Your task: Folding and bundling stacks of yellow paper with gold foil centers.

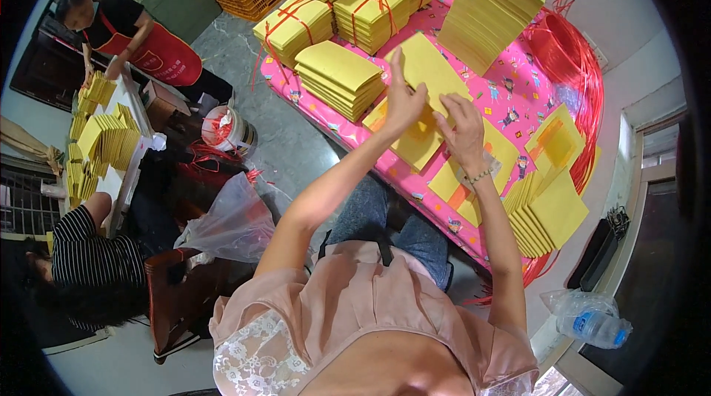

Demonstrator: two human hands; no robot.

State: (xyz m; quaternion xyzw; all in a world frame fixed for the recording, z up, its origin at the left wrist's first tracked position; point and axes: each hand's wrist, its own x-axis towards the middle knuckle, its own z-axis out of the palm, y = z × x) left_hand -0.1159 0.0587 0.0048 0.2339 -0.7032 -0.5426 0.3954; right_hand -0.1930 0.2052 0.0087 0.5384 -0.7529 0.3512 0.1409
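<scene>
Over the pink patterned table, a yellow paper sheet is between my two hands. My left hand grips its left edge, index finger stretched along the side and thumb apart on top. At its near right corner, my right hand has its fingers bent onto the paper; their tips are partly hidden. Below the hands lies more yellow paper with an orange patch. A stack of folded yellow paper sits just left of my left hand. Further yellow sheets with orange print lie beneath my right wrist.
Bundles tied with red strips stand at the back, beside a tall yellow paper stack. Red strips hang along the right edge, near fanned yellow paper. At left, a person in a red apron and another in stripes are near another table.
</scene>
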